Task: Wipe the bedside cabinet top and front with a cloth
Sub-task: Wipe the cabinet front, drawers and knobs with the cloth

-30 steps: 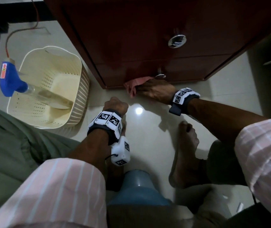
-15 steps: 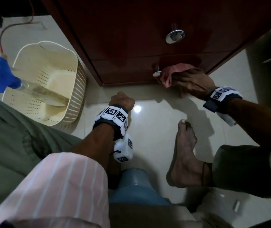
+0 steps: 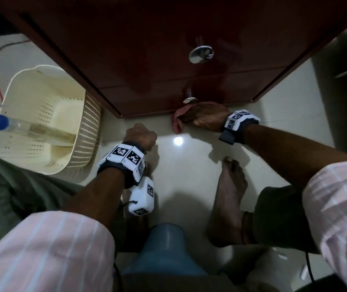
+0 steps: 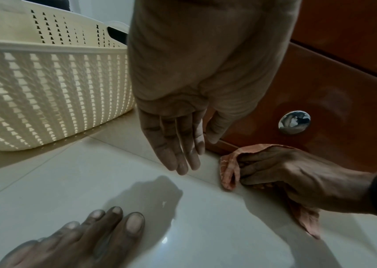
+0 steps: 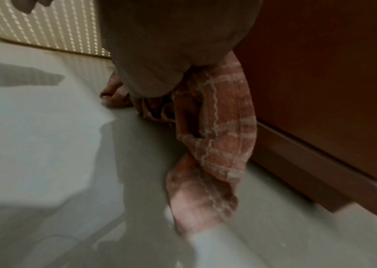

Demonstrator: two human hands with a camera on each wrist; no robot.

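Pink checked cloth (image 3: 177,120), bunched in the right hand (image 3: 205,116), has slid from the dark red wooden cabinet (image 3: 168,49) front's 3 o'clock corner back under the lower knob, finishing the bottom edge, while the left hand (image 3: 139,137) hangs loosely open, empty.

Head view downward; wrist views floor-level, perhaps blurred, sharing cabinet (image 4: 334,94) base.

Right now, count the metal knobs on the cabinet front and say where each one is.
2. The upper knob sits mid-front on the higher drawer; the lower knob is near the bottom edge, just above the cloth gripped by the right hand. Any higher ones are out of view.
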